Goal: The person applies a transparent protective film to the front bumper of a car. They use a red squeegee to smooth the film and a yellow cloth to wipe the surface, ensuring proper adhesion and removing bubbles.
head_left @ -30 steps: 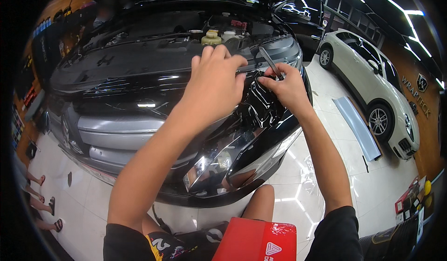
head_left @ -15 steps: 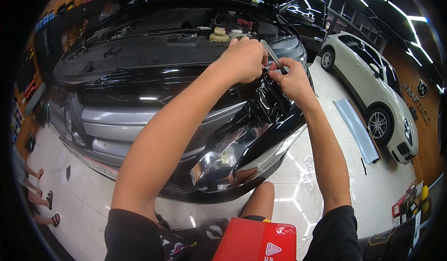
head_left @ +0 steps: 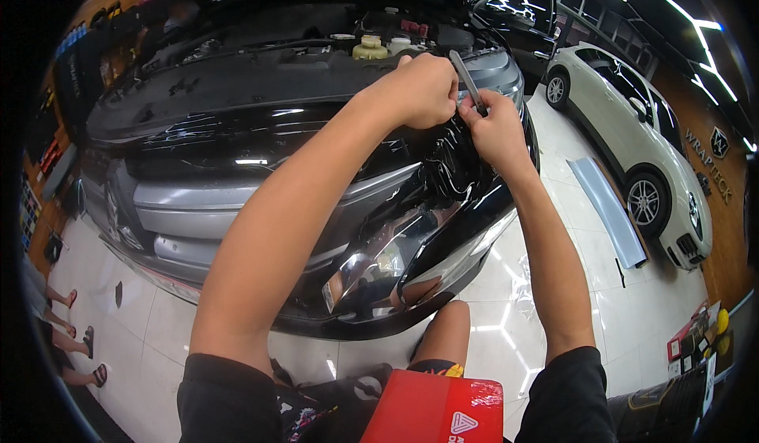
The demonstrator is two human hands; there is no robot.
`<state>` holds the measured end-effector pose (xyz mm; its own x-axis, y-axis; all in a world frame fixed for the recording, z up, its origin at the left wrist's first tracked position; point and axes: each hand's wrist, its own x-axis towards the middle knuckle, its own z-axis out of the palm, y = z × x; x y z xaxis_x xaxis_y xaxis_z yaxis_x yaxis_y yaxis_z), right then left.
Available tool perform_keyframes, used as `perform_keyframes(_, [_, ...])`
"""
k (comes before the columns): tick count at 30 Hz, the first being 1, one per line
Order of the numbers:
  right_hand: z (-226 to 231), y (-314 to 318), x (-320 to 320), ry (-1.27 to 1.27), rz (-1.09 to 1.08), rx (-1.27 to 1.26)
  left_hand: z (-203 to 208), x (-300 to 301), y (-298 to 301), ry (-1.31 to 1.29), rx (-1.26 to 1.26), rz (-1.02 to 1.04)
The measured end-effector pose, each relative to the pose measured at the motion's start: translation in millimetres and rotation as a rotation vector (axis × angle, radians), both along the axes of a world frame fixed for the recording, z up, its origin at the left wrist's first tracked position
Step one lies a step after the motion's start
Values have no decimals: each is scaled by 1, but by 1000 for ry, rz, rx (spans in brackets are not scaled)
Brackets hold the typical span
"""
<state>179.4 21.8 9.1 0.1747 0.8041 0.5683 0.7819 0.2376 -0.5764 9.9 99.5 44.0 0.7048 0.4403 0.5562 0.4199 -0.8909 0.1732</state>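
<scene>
In front of me is a black car's front corner, with a clear headlight (head_left: 379,261). Above the headlight, wrinkled glossy black film (head_left: 457,162) hangs in folds under my hands. My left hand (head_left: 424,91) is closed, back up, its fingertips pinching the film's upper edge; the exact grip is partly hidden. Close on its right, my right hand (head_left: 496,129) pinches a slim grey utility knife (head_left: 467,78), which points up and away to the left. The knife's tip is too small to make out.
The raised hood leaves the engine bay open, with a yellowish reservoir (head_left: 369,48) inside. A red box (head_left: 435,411) is at my lap. To the right lie a long silver-blue panel (head_left: 607,212) and a parked pale car (head_left: 632,127). Other people's feet (head_left: 91,356) show at far left.
My right hand has shifted slightly up, and the knife now stands a little steeper. My left hand has turned slightly. The film's folds have changed shape beneath my hands.
</scene>
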Motion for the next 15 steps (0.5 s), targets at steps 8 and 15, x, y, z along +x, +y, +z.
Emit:
perform_keyframes(8, [-12,2,-4,-33,-57,91,-4,2,3,-67,-49,-31])
perform_keyframes(15, [-23,3,-2,-66,-42,194,-8,6,5,-106,-35,-24])
